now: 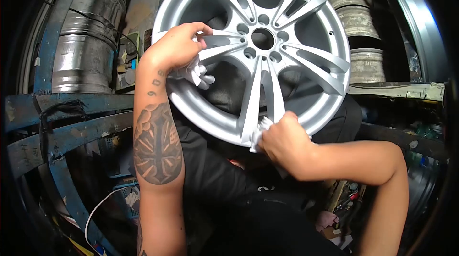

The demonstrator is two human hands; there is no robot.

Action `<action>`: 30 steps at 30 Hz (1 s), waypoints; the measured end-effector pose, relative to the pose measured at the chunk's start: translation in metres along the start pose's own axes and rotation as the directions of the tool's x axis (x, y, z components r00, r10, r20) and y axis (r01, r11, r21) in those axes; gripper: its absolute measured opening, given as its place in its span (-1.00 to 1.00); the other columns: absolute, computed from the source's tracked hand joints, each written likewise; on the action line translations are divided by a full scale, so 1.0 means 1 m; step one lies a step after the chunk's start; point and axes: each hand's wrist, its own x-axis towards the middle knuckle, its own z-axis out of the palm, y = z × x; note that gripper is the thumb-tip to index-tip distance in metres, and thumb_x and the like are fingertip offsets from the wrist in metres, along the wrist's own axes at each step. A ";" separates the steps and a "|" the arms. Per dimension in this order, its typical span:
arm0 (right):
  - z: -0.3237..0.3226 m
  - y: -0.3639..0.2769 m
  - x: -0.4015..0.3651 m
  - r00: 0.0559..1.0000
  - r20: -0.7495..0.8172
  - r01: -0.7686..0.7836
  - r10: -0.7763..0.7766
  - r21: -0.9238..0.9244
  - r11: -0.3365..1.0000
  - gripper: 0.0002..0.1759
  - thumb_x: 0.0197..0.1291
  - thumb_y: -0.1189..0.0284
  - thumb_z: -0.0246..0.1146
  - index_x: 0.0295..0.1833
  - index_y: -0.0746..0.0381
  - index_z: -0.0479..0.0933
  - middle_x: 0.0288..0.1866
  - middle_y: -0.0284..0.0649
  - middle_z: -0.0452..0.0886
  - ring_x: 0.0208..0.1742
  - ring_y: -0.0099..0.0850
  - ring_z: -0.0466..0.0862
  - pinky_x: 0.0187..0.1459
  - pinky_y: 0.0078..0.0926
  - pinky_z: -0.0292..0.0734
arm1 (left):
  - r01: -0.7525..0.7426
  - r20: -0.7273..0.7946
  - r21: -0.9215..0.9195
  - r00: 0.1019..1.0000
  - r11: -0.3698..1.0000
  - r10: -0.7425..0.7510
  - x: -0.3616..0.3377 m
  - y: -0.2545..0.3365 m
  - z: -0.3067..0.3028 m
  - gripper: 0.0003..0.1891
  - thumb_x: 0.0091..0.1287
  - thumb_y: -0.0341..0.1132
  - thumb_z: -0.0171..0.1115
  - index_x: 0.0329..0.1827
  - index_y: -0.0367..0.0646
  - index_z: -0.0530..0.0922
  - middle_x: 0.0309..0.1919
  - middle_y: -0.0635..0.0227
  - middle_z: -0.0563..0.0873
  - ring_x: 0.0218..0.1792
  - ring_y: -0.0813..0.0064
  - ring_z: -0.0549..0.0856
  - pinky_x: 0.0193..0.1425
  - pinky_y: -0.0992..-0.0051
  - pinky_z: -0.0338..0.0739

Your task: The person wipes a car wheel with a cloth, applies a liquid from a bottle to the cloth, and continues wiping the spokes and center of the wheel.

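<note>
A silver alloy wheel (263, 67) with paired spokes and a round centre hole rests face up over the lap. My left hand (180, 48) is at the wheel's left side, fingers curled by a spoke, with a white glove or cloth (197, 73) bunched under the palm. At the bottom of the rim, my right hand (287, 141) is closed on a white cloth (260, 130), pressed against the foot of the lower spokes. Part of this cloth is hidden by the fingers.
Stacked metal rims stand at the left (83, 40) and right (358, 26). A worn blue metal frame (95, 112) runs along the left. Below it hangs a blue basket (128, 198) beside a white cable (95, 208). Tools (351, 194) lie low on the right.
</note>
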 end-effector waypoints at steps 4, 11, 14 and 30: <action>0.003 0.010 -0.001 0.997 -0.010 -0.069 0.075 0.288 0.955 -0.82 0.22 0.27 0.33 -0.38 0.03 0.77 -0.42 -0.35 0.79 -0.34 -0.35 0.81 -0.41 -0.30 0.53 | -0.013 -0.015 -0.081 1.000 0.997 0.012 -0.001 -0.006 -0.005 -0.51 0.33 -0.63 0.03 0.30 -0.17 0.62 -0.12 0.40 0.68 -0.24 0.62 0.66 -0.09 0.62 0.57; 0.023 -0.001 -0.012 0.964 -0.081 -0.157 0.255 0.602 0.783 -0.73 0.11 0.25 0.32 -0.47 0.21 0.72 -0.46 -0.03 0.75 -0.40 -0.08 0.80 -0.33 -0.17 0.66 | -0.237 -0.522 -0.325 0.852 0.916 0.035 -0.023 -0.022 -0.049 -0.38 0.32 -0.53 0.13 0.50 -0.03 0.50 -0.13 0.49 0.68 -0.42 0.75 0.53 -0.34 0.66 0.45; 0.023 0.003 -0.013 0.956 -0.084 -0.149 0.282 0.688 0.710 -0.68 0.15 0.25 0.27 -0.39 0.30 0.73 -0.42 0.06 0.76 -0.34 0.00 0.80 -0.24 -0.09 0.70 | -0.348 -0.766 -0.329 0.641 0.878 -0.033 -0.021 -0.024 -0.065 -0.46 0.34 -0.54 0.19 0.43 -0.09 0.58 -0.18 0.52 0.67 -0.36 0.74 0.54 -0.24 0.68 0.45; 0.018 -0.010 -0.006 0.946 -0.112 -0.179 0.304 0.601 0.779 -0.62 0.21 0.16 0.27 -0.45 0.24 0.73 -0.49 0.01 0.74 -0.43 -0.05 0.79 -0.32 -0.12 0.67 | -0.267 -0.601 -0.763 0.630 -0.589 0.492 -0.058 -0.070 -0.114 -0.42 0.22 -0.71 0.17 0.38 -0.56 0.40 -0.26 0.17 0.53 -0.65 0.58 0.56 -0.73 0.64 0.47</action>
